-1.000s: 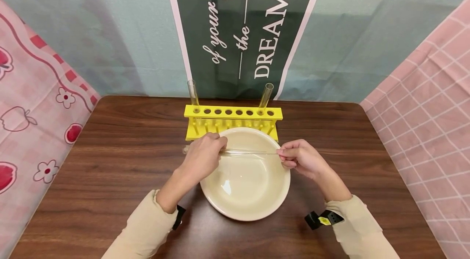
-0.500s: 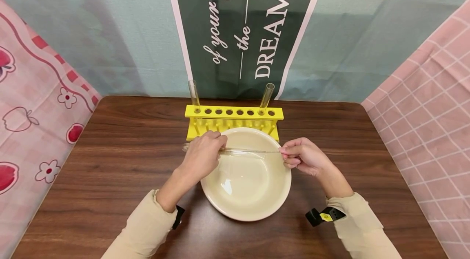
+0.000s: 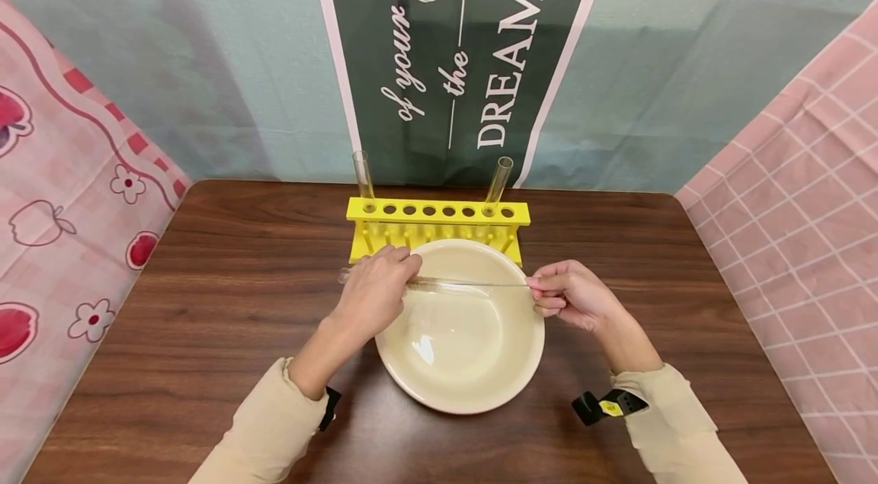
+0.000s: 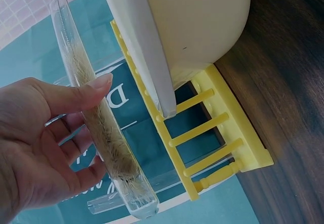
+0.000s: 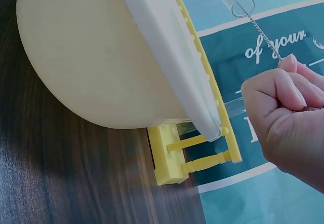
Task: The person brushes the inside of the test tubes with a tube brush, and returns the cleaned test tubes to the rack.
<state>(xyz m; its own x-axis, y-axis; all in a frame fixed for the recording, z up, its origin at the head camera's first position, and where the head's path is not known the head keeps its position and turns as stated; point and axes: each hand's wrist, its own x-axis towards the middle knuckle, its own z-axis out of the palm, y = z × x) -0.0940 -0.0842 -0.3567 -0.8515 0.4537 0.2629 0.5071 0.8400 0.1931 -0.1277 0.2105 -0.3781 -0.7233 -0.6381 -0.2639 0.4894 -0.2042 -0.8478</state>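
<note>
Over the cream bowl (image 3: 459, 385), my left hand (image 3: 373, 287) grips a glass test tube (image 4: 145, 209) lying nearly level, its rounded end out to the left. Inside the tube sit the pale bristles of a test tube brush (image 4: 112, 148), seen through the glass in the left wrist view. The brush's twisted wire handle (image 5: 262, 35) comes out of the tube's mouth toward the right. Fingertips of my right hand (image 3: 569, 297) pinch that wire just beyond the mouth, above the bowl's right rim.
Behind the bowl stands a yellow test tube rack (image 3: 439, 211), partly hidden by it. Two clear tubes stand upright in the rack, a left tube (image 3: 363, 179) and a right tube (image 3: 498, 183). A printed cloth backdrop (image 3: 274, 88) hangs at the table's (image 3: 206, 301) back edge.
My right hand has shifted slightly to the right with the wire, and my left hand slightly left. A bit more wire shows between the tube's mouth and my right fingers.
</note>
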